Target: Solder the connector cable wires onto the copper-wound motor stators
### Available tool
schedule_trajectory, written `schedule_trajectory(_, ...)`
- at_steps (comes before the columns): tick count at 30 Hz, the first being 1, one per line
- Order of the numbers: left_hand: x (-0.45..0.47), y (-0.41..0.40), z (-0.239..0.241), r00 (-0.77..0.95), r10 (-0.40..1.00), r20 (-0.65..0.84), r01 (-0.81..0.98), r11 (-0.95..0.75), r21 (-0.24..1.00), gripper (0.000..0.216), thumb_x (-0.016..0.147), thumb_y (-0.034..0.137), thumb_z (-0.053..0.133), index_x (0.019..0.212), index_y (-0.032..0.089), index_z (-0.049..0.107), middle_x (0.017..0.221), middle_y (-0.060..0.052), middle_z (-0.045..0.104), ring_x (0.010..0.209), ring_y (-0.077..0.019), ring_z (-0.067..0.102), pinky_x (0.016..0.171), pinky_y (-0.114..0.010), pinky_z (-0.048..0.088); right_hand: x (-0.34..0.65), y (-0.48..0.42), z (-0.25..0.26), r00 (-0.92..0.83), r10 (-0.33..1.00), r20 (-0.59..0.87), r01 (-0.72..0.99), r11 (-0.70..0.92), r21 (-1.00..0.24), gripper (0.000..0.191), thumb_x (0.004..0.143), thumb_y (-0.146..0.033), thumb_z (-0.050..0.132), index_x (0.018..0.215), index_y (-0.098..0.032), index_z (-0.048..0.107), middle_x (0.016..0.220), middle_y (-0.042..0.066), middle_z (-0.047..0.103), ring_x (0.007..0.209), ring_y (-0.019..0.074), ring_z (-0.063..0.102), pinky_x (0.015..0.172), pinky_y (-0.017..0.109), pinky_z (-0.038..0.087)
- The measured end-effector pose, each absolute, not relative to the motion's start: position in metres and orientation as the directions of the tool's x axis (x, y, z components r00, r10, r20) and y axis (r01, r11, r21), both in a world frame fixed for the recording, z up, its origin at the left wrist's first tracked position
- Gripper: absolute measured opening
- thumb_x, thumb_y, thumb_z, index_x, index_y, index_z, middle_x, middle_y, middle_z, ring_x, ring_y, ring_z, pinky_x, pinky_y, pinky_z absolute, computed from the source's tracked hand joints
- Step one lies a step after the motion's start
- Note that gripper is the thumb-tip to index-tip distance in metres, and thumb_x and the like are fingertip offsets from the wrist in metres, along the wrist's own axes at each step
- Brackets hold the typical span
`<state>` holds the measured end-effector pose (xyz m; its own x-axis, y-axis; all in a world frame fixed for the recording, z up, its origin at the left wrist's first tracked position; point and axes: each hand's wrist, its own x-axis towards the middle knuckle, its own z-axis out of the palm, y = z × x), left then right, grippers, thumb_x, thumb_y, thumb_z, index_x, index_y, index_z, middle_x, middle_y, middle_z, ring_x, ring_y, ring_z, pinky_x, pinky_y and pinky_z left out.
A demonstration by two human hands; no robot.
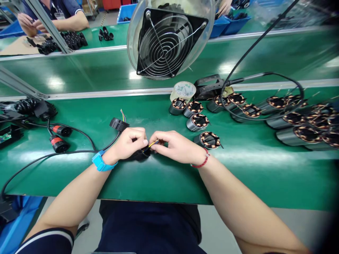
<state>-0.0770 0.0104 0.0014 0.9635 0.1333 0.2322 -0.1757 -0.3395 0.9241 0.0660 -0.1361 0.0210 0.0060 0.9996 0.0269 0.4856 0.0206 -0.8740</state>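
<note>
My left hand [130, 143] is curled round a small black connector part [141, 154] on the green bench mat [164, 176], a blue strap on its wrist. My right hand [177, 146] pinches thin coloured wires [154, 143] that stick out of that part. A black cable runs from the part back to a black round plug [119, 124] with loose wire ends. Just right of my right hand lies a grey motor stator with copper windings [209, 139].
Several more stators [278, 113] lie in rows to the right, under a looping black cable [265, 74]. A fan in a clear housing [169, 38] hangs ahead. Red-and-black connectors [59, 137] and cables lie left. Another person's hands [29, 24] work at the far bench.
</note>
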Motion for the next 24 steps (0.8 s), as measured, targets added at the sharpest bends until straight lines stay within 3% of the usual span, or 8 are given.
schedule_trajectory(3, -0.08, 0.013, 0.015, 0.95, 0.132, 0.283, -0.185, -0.493, 0.85, 0.023, 0.086, 0.027, 0.057, 0.066, 0.016, 0.057, 0.074, -0.002, 0.057, 0.074, -0.0138, 0.054, 0.072, -0.027, 0.044, 0.074, -0.139, 0.024, -0.097, 0.994, -0.054, 0.525, 0.005, -0.851, 0.016, 0.085, -0.022, 0.058, 0.099, -0.017, 0.063, 0.092, 0.003, 0.069, 0.08, 0.0144, 0.063, 0.075, 0.028, 0.05)
schedule_trajectory(6, -0.084, 0.031, 0.023, 0.731, 0.51, 0.454, 0.007, -0.67, 0.742, 0.013, 0.086, 0.029, 0.055, 0.082, 0.017, 0.061, 0.086, -0.004, 0.061, 0.085, -0.0158, 0.057, 0.082, -0.03, 0.046, 0.082, -0.143, 0.028, -0.03, 1.0, 0.005, 0.551, 0.021, -0.834, 0.033, 0.084, -0.029, 0.062, 0.115, -0.018, 0.059, 0.115, 0.007, 0.065, 0.101, 0.0187, 0.062, 0.089, 0.034, 0.05)
schedule_trajectory(9, -0.087, 0.054, 0.021, 0.588, 0.725, 0.359, 0.392, -0.643, 0.658, 0.026, 0.083, 0.038, 0.055, 0.098, 0.017, 0.061, 0.102, -0.007, 0.063, 0.099, -0.021, 0.056, 0.092, -0.036, 0.044, 0.086, -0.144, 0.028, 0.093, 0.984, 0.155, 0.599, 0.069, -0.798, 0.026, 0.087, -0.031, 0.058, 0.11, -0.018, 0.061, 0.112, 0.008, 0.065, 0.1, 0.0192, 0.061, 0.089, 0.035, 0.05)
schedule_trajectory(12, -0.086, 0.065, 0.017, 0.753, 0.657, -0.013, 0.531, -0.597, 0.601, 0.035, 0.082, 0.047, 0.052, 0.1, 0.018, 0.064, 0.113, -0.009, 0.065, 0.11, -0.0259, 0.056, 0.1, -0.041, 0.041, 0.086, -0.144, 0.03, 0.173, 0.944, 0.279, 0.634, 0.11, -0.765, 0.018, 0.089, -0.028, 0.056, 0.101, -0.018, 0.064, 0.103, 0.007, 0.067, 0.092, 0.0176, 0.063, 0.084, 0.034, 0.052)
schedule_trajectory(14, -0.085, 0.063, 0.016, 0.788, 0.605, -0.114, 0.531, -0.576, 0.621, 0.037, 0.082, 0.045, 0.05, 0.106, 0.019, 0.063, 0.118, -0.008, 0.064, 0.11, -0.0246, 0.058, 0.1, -0.039, 0.042, 0.087, -0.15, 0.037, 0.237, 0.908, 0.346, 0.643, 0.12, -0.756, 0.014, 0.089, -0.024, 0.055, 0.097, -0.018, 0.064, 0.098, 0.006, 0.068, 0.089, 0.0164, 0.063, 0.082, 0.032, 0.052)
schedule_trajectory(18, -0.087, 0.054, 0.018, 0.665, 0.747, -0.015, 0.666, -0.584, 0.465, 0.05, 0.075, 0.046, 0.051, 0.111, 0.013, 0.057, 0.12, -0.017, 0.061, 0.108, -0.0304, 0.06, 0.094, -0.046, 0.046, 0.103, -0.186, 0.062, 0.379, 0.815, 0.437, 0.672, 0.082, -0.736, 0.014, 0.089, -0.022, 0.055, 0.097, -0.018, 0.066, 0.095, 0.005, 0.069, 0.086, 0.0149, 0.064, 0.079, 0.029, 0.052)
schedule_trajectory(21, -0.089, 0.058, 0.015, 0.814, 0.577, -0.06, 0.556, -0.746, 0.366, 0.039, 0.077, 0.051, 0.044, 0.08, 0.019, 0.065, 0.097, -0.012, 0.07, 0.1, -0.0326, 0.062, 0.093, -0.049, 0.045, 0.14, -0.231, 0.077, 0.549, 0.699, 0.459, 0.694, -0.075, -0.716, 0.015, 0.087, -0.025, 0.057, 0.098, -0.018, 0.066, 0.096, 0.004, 0.069, 0.086, 0.0158, 0.065, 0.079, 0.03, 0.053)
schedule_trajectory(24, -0.087, 0.063, 0.006, 0.904, 0.423, 0.055, 0.372, -0.844, 0.386, 0.041, 0.079, 0.056, 0.045, 0.071, 0.023, 0.069, 0.09, -0.006, 0.074, 0.097, -0.0292, 0.064, 0.093, -0.045, 0.045, 0.201, -0.286, 0.086, 0.825, 0.418, 0.381, 0.557, -0.48, -0.678, 0.019, 0.089, -0.024, 0.054, 0.105, -0.016, 0.063, 0.102, 0.005, 0.07, 0.089, 0.0144, 0.065, 0.08, 0.027, 0.053)
